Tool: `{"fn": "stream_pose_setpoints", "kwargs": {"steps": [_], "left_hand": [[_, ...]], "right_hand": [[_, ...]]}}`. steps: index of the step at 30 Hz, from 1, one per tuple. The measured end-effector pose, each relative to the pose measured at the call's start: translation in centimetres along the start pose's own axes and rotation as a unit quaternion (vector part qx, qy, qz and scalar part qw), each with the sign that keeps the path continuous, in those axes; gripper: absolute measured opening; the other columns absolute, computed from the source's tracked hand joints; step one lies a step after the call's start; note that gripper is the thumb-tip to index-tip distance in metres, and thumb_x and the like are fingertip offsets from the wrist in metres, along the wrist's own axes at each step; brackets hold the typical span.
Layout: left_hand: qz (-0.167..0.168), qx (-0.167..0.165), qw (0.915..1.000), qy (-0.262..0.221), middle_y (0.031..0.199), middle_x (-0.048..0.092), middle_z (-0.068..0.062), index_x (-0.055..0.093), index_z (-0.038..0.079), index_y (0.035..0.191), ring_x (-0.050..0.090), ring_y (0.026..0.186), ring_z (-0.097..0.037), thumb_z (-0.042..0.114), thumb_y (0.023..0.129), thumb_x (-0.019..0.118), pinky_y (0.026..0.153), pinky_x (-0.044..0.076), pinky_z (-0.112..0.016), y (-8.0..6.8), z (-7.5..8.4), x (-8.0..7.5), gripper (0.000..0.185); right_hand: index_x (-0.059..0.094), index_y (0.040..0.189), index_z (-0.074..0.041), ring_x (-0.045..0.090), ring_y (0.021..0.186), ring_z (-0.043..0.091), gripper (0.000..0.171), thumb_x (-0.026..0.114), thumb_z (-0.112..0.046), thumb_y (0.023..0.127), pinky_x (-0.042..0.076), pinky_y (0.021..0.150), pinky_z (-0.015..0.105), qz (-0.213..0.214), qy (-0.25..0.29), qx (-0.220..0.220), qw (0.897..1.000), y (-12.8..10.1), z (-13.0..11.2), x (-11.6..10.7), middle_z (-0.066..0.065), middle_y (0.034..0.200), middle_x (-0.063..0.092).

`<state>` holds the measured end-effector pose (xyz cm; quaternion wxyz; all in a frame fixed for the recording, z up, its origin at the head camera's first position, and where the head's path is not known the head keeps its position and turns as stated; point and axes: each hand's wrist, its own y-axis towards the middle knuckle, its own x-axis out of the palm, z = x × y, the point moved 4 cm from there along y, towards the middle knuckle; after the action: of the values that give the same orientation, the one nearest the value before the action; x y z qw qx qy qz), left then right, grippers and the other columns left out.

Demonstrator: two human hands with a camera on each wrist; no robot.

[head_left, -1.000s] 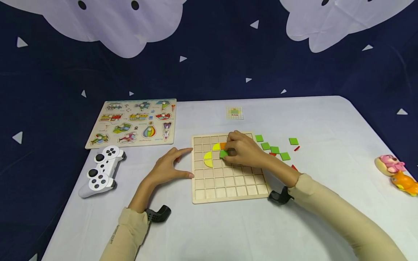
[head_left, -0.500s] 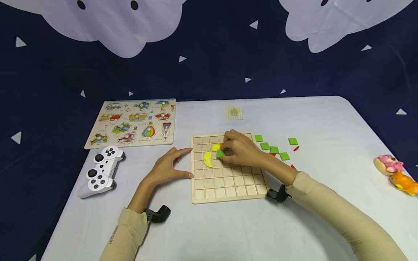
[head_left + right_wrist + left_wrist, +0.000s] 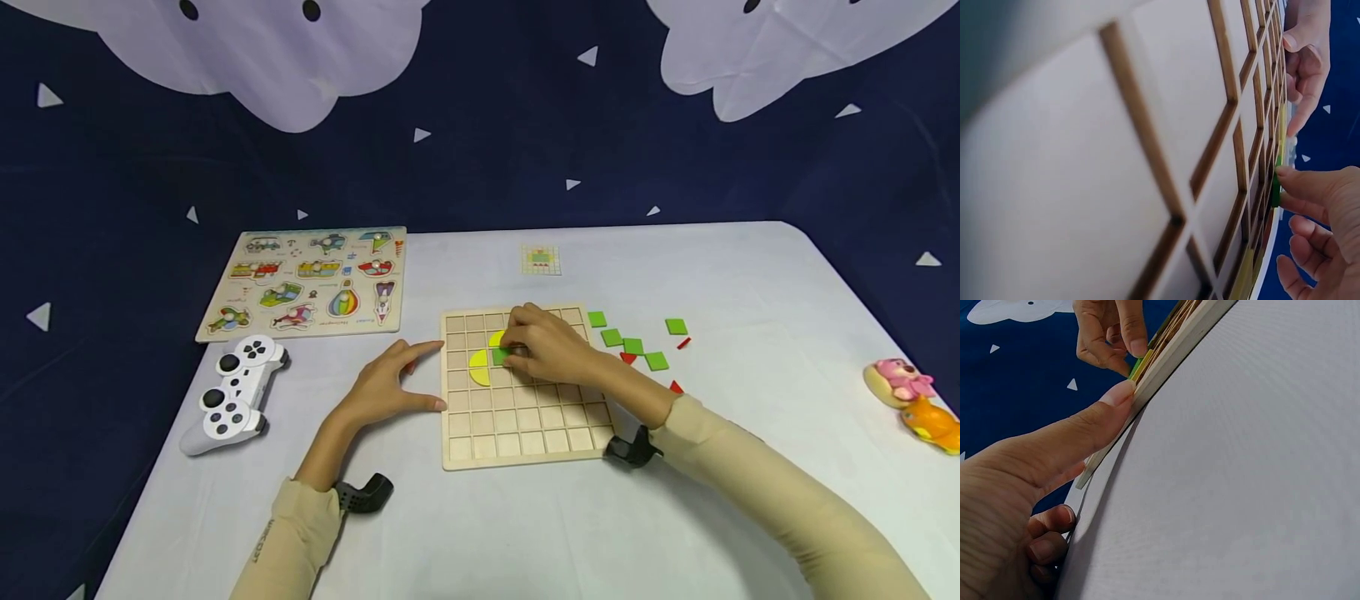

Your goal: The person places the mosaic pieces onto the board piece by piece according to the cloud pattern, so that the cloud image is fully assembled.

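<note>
In the head view, my right hand (image 3: 551, 346) pinches a green square tile (image 3: 499, 357) low over the wooden grid board (image 3: 517, 446). Up close in the right wrist view, thumb and a finger meet at the green tile's (image 3: 1276, 186) edges; whether it sits fully in a cell cannot be seen. Beside it in the grid lie yellow curved tiles (image 3: 478, 367). My left hand (image 3: 382, 387) has thumb and index finger spread against the board's left edge. The left wrist view shows the left thumb (image 3: 1088, 428) touching the board's side.
Right of the board lie several green squares (image 3: 656, 361) and a few red pieces (image 3: 676, 387). A small pattern card (image 3: 541, 260) lies behind it. Left are a vehicle puzzle board (image 3: 307, 283) and a white game controller (image 3: 236, 396). Small toys (image 3: 900, 381) stand far right.
My right hand has shifted slightly left across the grid with the green tile, bringing it beside the yellow tiles. The left hand has stayed at the board's edge.
</note>
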<state>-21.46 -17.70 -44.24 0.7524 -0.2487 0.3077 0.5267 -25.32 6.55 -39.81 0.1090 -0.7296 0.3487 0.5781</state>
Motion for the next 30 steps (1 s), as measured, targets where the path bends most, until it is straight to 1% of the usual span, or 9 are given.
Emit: {"fn": "stream_pose_setpoints", "kwargs": {"steps": [4, 8, 13, 18, 22, 25, 28, 30], "left_hand": [[0.000, 0.000, 1.0000, 0.003, 0.089, 0.039, -0.003, 0.052, 0.025, 0.145, 0.037, 0.078, -0.018, 0.047, 0.065, 0.090, 0.070, 0.031, -0.034, 0.0, 0.0, 0.0, 0.091], [0.000, 0.000, 1.0000, 0.003, 0.089, 0.039, -0.003, 0.052, 0.026, 0.145, 0.037, 0.077, -0.018, 0.047, 0.066, 0.090, 0.070, 0.031, -0.034, 0.1, 0.0, 0.1, 0.091], [-0.001, -0.001, 1.0000, 0.002, 0.089, 0.039, -0.003, 0.052, 0.026, 0.145, 0.038, 0.078, -0.018, 0.047, 0.066, 0.090, 0.071, 0.031, -0.035, 0.0, 0.0, 0.1, 0.091], [-0.002, -0.003, 1.0000, -0.002, 0.090, 0.040, -0.003, 0.052, 0.027, 0.145, 0.039, 0.079, -0.018, 0.047, 0.066, 0.090, 0.072, 0.032, -0.035, 0.0, -0.2, 0.2, 0.090], [-0.001, -0.007, 1.0000, -0.002, 0.090, 0.040, -0.002, 0.052, 0.028, 0.145, 0.039, 0.079, -0.018, 0.046, 0.065, 0.091, 0.072, 0.032, -0.035, 0.0, -0.3, 0.3, 0.091], [-0.001, -0.005, 1.0000, 0.000, 0.090, 0.040, -0.003, 0.052, 0.027, 0.145, 0.038, 0.078, -0.018, 0.047, 0.065, 0.091, 0.071, 0.032, -0.035, 0.0, -0.3, 0.3, 0.092], [0.002, 0.001, 1.0000, -0.001, 0.089, 0.040, -0.003, 0.052, 0.026, 0.145, 0.038, 0.078, -0.018, 0.047, 0.065, 0.090, 0.071, 0.031, -0.035, 0.0, -0.2, 0.2, 0.091], [0.004, 0.004, 1.0000, -0.002, 0.089, 0.040, -0.003, 0.052, 0.026, 0.145, 0.037, 0.077, -0.017, 0.046, 0.065, 0.090, 0.070, 0.031, -0.035, 0.0, -0.2, 0.1, 0.091]], "right_hand": [[0.076, 0.090, -0.005, 0.049, 0.085, 0.018, 0.014, 0.080, -0.016, 0.084, 0.045, 0.078, 0.033, 0.000, 0.029, 0.003, 1.000, 0.1, 0.0, 0.3, 0.004, 0.093, 0.061], [0.075, 0.087, -0.006, 0.047, 0.082, 0.017, 0.011, 0.080, -0.016, 0.084, 0.043, 0.075, 0.032, -0.002, 0.038, 0.003, 0.999, 0.2, -0.1, 0.4, 0.004, 0.089, 0.061], [0.075, 0.088, -0.007, 0.046, 0.082, 0.017, 0.013, 0.080, -0.018, 0.085, 0.041, 0.076, 0.033, -0.010, 0.011, 0.006, 1.000, 0.3, -0.2, 0.4, 0.003, 0.090, 0.060], [0.076, 0.096, -0.008, 0.045, 0.087, 0.018, 0.020, 0.079, -0.025, 0.085, 0.040, 0.078, 0.034, -0.012, -0.028, 0.016, 0.999, 0.2, -0.3, 0.2, 0.003, 0.097, 0.059], [0.076, 0.098, -0.007, 0.046, 0.088, 0.019, 0.024, 0.080, -0.026, 0.084, 0.041, 0.078, 0.034, 0.013, -0.016, 0.020, 1.000, -0.1, -0.2, -0.6, 0.005, 0.098, 0.059], [0.076, 0.099, -0.005, 0.046, 0.087, 0.020, 0.024, 0.081, -0.022, 0.083, 0.041, 0.076, 0.034, 0.035, -0.007, 0.023, 0.999, -0.5, 0.6, -1.7, 0.007, 0.094, 0.060], [0.076, 0.102, -0.002, 0.046, 0.086, 0.020, 0.024, 0.080, -0.017, 0.083, 0.041, 0.076, 0.034, 0.046, -0.009, 0.041, 0.998, -1.1, 1.9, -2.9, 0.009, 0.094, 0.060], [0.075, 0.105, 0.000, 0.045, 0.086, 0.021, 0.026, 0.079, -0.014, 0.084, 0.041, 0.076, 0.036, 0.049, -0.008, 0.063, 0.997, -1.7, 3.1, -3.6, 0.010, 0.095, 0.060]]}}
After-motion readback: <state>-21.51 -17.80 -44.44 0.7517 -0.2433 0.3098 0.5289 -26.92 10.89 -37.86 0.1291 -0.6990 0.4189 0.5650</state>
